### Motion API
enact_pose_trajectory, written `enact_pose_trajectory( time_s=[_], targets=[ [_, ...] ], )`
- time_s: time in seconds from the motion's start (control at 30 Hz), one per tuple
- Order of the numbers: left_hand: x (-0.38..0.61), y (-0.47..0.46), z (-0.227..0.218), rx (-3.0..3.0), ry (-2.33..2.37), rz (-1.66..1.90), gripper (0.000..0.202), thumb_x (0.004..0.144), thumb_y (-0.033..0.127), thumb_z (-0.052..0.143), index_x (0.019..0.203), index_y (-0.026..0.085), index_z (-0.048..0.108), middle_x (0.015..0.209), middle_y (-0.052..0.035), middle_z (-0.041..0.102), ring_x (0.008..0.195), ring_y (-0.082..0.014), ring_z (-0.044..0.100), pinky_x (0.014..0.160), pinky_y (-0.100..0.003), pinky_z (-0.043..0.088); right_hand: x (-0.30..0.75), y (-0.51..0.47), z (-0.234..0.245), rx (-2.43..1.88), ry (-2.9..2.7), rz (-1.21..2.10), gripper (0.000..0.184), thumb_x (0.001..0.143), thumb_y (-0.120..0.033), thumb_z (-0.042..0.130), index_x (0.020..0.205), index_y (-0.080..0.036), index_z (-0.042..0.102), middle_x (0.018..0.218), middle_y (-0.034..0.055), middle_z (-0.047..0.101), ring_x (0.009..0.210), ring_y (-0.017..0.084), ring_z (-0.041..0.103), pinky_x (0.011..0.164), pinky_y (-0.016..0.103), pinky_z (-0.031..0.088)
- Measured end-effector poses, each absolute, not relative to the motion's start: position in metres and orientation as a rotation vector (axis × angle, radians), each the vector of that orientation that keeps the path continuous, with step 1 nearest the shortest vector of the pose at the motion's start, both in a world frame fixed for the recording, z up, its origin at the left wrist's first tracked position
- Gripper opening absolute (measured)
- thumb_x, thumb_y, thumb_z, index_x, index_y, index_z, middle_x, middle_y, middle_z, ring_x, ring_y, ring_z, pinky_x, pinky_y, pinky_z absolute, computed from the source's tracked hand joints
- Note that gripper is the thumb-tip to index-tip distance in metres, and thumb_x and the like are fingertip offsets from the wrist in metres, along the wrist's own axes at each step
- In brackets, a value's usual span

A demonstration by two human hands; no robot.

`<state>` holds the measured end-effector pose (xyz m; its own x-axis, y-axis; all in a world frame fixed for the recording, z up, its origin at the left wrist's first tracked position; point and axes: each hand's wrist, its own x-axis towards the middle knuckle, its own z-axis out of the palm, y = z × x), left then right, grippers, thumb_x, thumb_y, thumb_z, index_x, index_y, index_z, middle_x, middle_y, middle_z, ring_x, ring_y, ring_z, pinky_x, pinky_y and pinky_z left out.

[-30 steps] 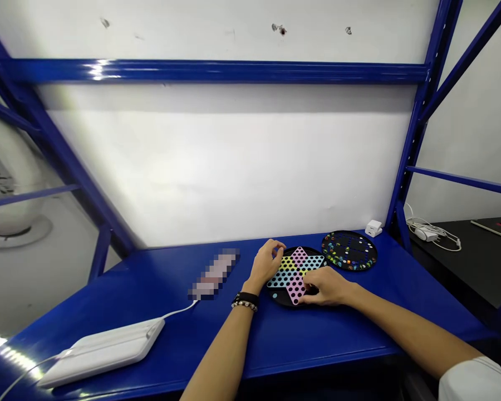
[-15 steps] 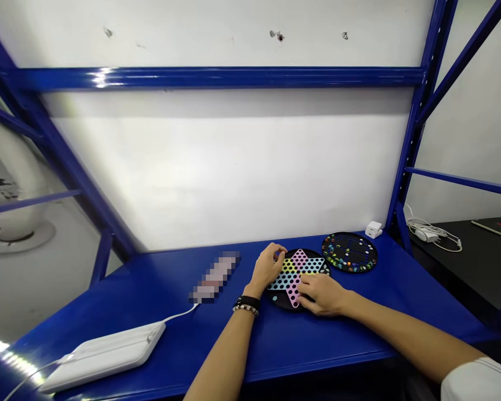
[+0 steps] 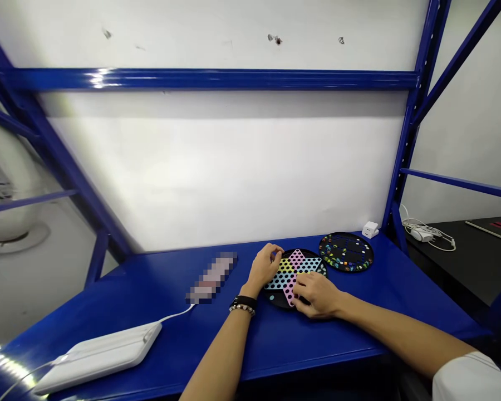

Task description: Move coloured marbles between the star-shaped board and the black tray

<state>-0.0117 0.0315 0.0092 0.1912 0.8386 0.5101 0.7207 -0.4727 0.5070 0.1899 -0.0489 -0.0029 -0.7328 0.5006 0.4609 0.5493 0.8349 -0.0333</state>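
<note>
A Chinese checkers board (image 3: 296,260) lies on the blue table, its pink, yellow and light-blue star full of dark holes and set on a round black base. My left hand (image 3: 265,267) is at its upper-left rim, fingers bent and closed around the edge. Over the lower right of the star is my right hand (image 3: 318,295), with curled fingers touching the pink point. Whatever sits between those fingertips is hidden. A few glassy pieces show at the board's right edge, and a pale round spot marks the base at lower left.
Behind the board to the right, a round black tray (image 3: 345,252) holds several coloured marbles. A white charger (image 3: 370,229) stands near the rack post. To the left lie a blurred-out phone-like object (image 3: 212,278) and a white slab-shaped device (image 3: 100,356) with a cable. Blue rack bars (image 3: 217,79) frame the table.
The whole view has shifted slightly, so everything sits a little further left. Both hands keep nearly the same place on the board; the right fingers have moved only slightly.
</note>
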Motion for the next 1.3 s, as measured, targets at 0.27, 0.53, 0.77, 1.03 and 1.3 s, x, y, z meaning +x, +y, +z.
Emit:
enact_pose_trajectory(
  time_s=[0.27, 0.53, 0.77, 1.03, 1.3],
  targets=[
    [-0.011, 0.029, 0.012, 2.326, 1.508, 1.107, 0.022, 0.089, 0.029, 0.044, 0.09, 0.021, 0.064, 0.089, -0.003, 0.065, 0.073, -0.0162, 0.059, 0.071, -0.03, 0.048, 0.249, 0.008, 0.014, -1.334, -2.07, -0.007, 0.014, 0.09, -0.02, 0.047, 0.09, -0.019, 0.061, 0.097, 0.0059, 0.062, 0.083, 0.016, 0.057, 0.079, 0.029, 0.041],
    [-0.012, 0.032, 0.008, 2.323, 1.523, 1.117, 0.021, 0.088, 0.029, 0.045, 0.089, 0.023, 0.065, 0.089, -0.0017, 0.065, 0.074, -0.0155, 0.06, 0.07, -0.029, 0.048, 0.318, 0.049, -0.005, -1.467, -2.205, 0.585, 0.02, 0.073, -0.017, 0.061, 0.091, -0.017, 0.069, 0.083, 0.0035, 0.069, 0.073, 0.016, 0.061, 0.067, 0.025, 0.044],
    [-0.011, 0.031, 0.009, 2.317, 1.532, 1.089, 0.022, 0.089, 0.03, 0.044, 0.09, 0.023, 0.064, 0.089, -0.0024, 0.065, 0.074, -0.016, 0.059, 0.07, -0.029, 0.047, 0.312, 0.047, -0.002, -1.405, -2.141, 0.666, 0.022, 0.067, -0.014, 0.058, 0.087, -0.016, 0.067, 0.073, 0.0011, 0.064, 0.064, 0.013, 0.057, 0.06, 0.023, 0.042],
    [-0.01, 0.03, 0.01, 2.322, 1.53, 1.08, 0.022, 0.088, 0.029, 0.044, 0.089, 0.022, 0.065, 0.088, -0.0024, 0.066, 0.073, -0.0163, 0.059, 0.07, -0.03, 0.047, 0.321, 0.047, 0.013, -1.364, -1.855, 0.855, 0.023, 0.077, -0.015, 0.038, 0.082, -0.016, 0.06, 0.067, 0.0006, 0.057, 0.057, 0.011, 0.049, 0.055, 0.023, 0.037],
    [-0.011, 0.03, 0.009, 2.331, 1.531, 1.072, 0.021, 0.089, 0.03, 0.045, 0.09, 0.022, 0.064, 0.09, -0.0024, 0.066, 0.073, -0.0157, 0.06, 0.07, -0.029, 0.048, 0.303, 0.03, 0.016, -1.581, -2.304, 0.7, 0.009, 0.076, -0.028, 0.06, 0.075, -0.019, 0.061, 0.071, 0.0006, 0.063, 0.064, 0.015, 0.055, 0.058, 0.024, 0.036]
  ],
)
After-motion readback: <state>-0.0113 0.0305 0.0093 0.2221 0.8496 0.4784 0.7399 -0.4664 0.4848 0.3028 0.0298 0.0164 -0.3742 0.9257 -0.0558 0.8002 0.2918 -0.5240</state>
